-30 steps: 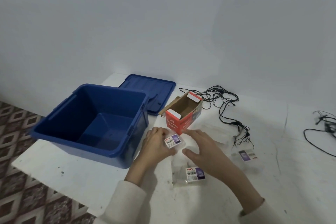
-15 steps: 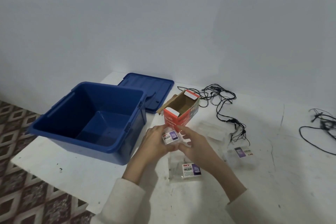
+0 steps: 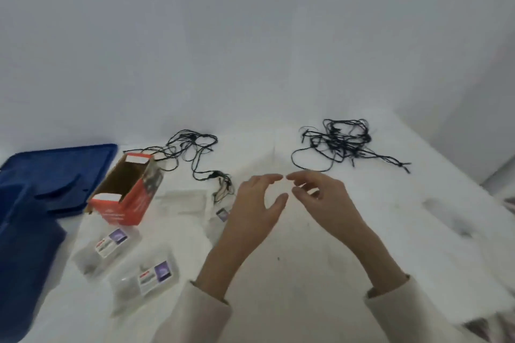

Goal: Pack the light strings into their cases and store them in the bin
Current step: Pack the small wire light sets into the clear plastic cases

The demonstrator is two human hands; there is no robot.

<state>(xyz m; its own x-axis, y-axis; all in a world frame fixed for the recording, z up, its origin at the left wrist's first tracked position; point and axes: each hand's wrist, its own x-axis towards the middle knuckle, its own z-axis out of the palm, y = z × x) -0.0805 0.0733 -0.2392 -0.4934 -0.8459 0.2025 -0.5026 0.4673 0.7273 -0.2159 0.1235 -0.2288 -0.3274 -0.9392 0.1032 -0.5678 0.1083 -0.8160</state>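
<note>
- We note the left hand [image 3: 256,203] and the right hand [image 3: 327,198] raised over the middle of the desk [image 3: 306,287], fingertips nearly meeting. Each grip is apart, fingers loosely curved, with nothing held that we can make out.
- One light string [image 3: 338,142] lies in a black tangle at the far right, well apart from every case.
- A second light string [image 3: 195,153] trails from behind the open orange carton [image 3: 125,195] toward the left hand.
- A labelled clear case [image 3: 110,248] sits near left, with another clear case [image 3: 147,278] just beside it. We cannot tell their contents through the blur.
- A flat case [image 3: 181,200] lies right of the carton.
- The blue bin [image 3: 25,245] is cut off at the left edge, its inside out of view. The blue lid [image 3: 55,167] lies flat beyond it.
- Our judgement is that the task is at an early stage, since both strings are loose. Each must be coiled, cased and carried left to the bin.
</note>
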